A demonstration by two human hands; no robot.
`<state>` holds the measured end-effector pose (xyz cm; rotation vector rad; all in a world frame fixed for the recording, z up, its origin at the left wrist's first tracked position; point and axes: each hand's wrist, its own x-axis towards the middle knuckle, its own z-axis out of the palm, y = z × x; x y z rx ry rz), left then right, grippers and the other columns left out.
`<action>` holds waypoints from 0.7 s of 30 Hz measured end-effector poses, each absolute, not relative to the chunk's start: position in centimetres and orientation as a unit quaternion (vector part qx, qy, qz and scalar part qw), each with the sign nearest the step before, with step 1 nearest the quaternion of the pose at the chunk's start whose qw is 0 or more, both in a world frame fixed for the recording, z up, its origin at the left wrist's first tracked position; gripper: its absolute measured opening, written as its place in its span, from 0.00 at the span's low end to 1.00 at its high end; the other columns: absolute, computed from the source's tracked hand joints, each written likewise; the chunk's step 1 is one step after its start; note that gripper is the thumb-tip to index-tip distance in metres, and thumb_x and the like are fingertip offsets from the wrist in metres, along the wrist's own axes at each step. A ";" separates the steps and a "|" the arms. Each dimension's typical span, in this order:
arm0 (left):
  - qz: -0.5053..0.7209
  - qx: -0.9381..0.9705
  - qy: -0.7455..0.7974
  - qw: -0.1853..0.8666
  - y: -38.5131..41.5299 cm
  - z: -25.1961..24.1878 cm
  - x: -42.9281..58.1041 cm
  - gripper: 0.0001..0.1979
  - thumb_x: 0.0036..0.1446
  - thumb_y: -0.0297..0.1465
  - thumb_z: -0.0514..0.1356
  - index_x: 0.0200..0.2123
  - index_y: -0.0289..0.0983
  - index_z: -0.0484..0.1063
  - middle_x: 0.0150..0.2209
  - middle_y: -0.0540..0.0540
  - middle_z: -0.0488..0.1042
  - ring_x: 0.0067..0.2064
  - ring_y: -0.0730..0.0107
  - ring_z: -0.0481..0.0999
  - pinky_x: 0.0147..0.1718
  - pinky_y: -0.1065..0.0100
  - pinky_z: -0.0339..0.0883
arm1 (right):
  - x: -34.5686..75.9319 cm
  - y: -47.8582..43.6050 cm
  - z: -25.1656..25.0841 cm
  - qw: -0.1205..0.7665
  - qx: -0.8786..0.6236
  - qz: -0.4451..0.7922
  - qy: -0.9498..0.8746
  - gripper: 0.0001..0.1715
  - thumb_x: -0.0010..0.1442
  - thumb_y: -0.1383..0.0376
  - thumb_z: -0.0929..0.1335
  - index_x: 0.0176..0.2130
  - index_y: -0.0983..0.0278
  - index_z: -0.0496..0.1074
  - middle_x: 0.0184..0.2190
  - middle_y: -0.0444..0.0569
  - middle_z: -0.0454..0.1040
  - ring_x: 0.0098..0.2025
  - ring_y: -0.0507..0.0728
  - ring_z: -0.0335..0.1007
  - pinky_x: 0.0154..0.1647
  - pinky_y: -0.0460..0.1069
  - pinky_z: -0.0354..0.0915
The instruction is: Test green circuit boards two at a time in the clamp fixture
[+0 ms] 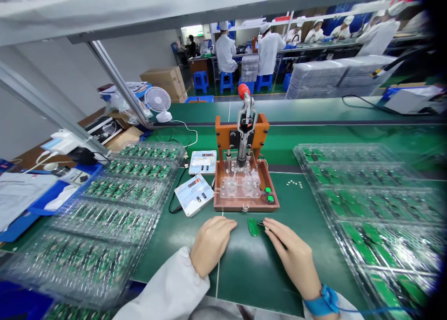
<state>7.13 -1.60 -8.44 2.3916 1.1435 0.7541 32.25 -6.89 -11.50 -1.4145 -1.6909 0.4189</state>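
A small green circuit board lies on the green mat in front of the test fixture. My right hand is closed in a pinch on thin metal tweezers, whose tips reach the board's right edge. To the board's left, my left hand rests on the mat with fingers bent and pressed together; nothing shows in it, and its palm side is hidden. Behind both hands stands the test fixture, with a clear plate, a red-knobbed toggle clamp and two green buttons.
Two meter boxes with red digits sit left of the fixture. Clear trays of boards stand at left and right. Small white pieces lie right of the fixture. A blue wrist strap with its cord is on my right wrist. A fan stands behind.
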 end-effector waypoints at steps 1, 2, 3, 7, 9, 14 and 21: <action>0.263 0.864 0.395 0.166 -1.8 -8.8 7.5 0.15 0.68 0.22 0.53 0.50 0.37 0.77 0.48 0.44 0.81 0.50 0.58 0.77 0.50 0.56 0.73 | 32.3 -6.9 -11.6 0.420 -0.557 0.146 -0.702 0.16 0.73 0.63 0.63 0.53 0.58 0.79 0.54 0.47 0.76 0.56 0.60 0.74 0.63 0.56 0.70; 0.255 0.871 0.390 0.153 -2.0 -9.0 7.9 0.15 0.68 0.21 0.53 0.50 0.37 0.77 0.47 0.44 0.80 0.49 0.57 0.76 0.49 0.56 0.73 | 32.3 -7.0 -11.8 0.406 -0.546 0.131 -0.721 0.18 0.74 0.64 0.62 0.54 0.58 0.78 0.56 0.47 0.75 0.57 0.60 0.73 0.62 0.56 0.71; 0.246 0.874 0.389 0.154 -2.2 -9.1 8.3 0.13 0.67 0.21 0.55 0.49 0.36 0.77 0.47 0.44 0.80 0.48 0.57 0.76 0.48 0.55 0.73 | 32.2 -7.1 -11.9 0.392 -0.538 0.126 -0.736 0.19 0.74 0.66 0.61 0.55 0.57 0.77 0.56 0.47 0.74 0.58 0.60 0.72 0.62 0.56 0.71; 0.240 0.857 0.405 0.209 -2.9 -8.6 8.5 0.15 0.57 0.33 0.71 0.47 0.36 0.78 0.48 0.42 0.79 0.50 0.52 0.74 0.50 0.52 0.73 | 31.7 -7.7 -12.1 0.344 -0.511 0.165 -0.770 0.15 0.74 0.64 0.63 0.51 0.56 0.78 0.57 0.47 0.73 0.61 0.62 0.69 0.62 0.58 0.71; 0.244 0.847 0.417 0.223 -3.0 -8.3 8.1 0.16 0.57 0.38 0.71 0.44 0.37 0.79 0.48 0.42 0.78 0.51 0.51 0.73 0.51 0.50 0.72 | 31.4 -7.9 -11.9 0.325 -0.501 0.191 -0.779 0.12 0.73 0.61 0.66 0.50 0.57 0.77 0.58 0.48 0.73 0.62 0.63 0.67 0.61 0.59 0.71; 0.226 0.840 0.439 0.226 -4.2 -8.0 7.0 0.09 0.68 0.31 0.59 0.47 0.39 0.78 0.51 0.41 0.76 0.50 0.57 0.74 0.50 0.56 0.72 | 31.4 -8.3 -11.5 0.326 -0.511 0.199 -0.770 0.13 0.72 0.57 0.67 0.52 0.57 0.76 0.57 0.49 0.73 0.61 0.63 0.68 0.60 0.59 0.72; 0.138 0.841 0.417 0.316 -5.0 0.8 0.7 0.13 0.71 0.35 0.56 0.53 0.47 0.78 0.44 0.48 0.81 0.46 0.64 0.78 0.50 0.64 0.70 | 33.6 -7.9 -15.2 0.439 -0.535 0.232 -0.684 0.19 0.69 0.48 0.65 0.44 0.53 0.81 0.50 0.50 0.78 0.51 0.67 0.76 0.53 0.60 0.77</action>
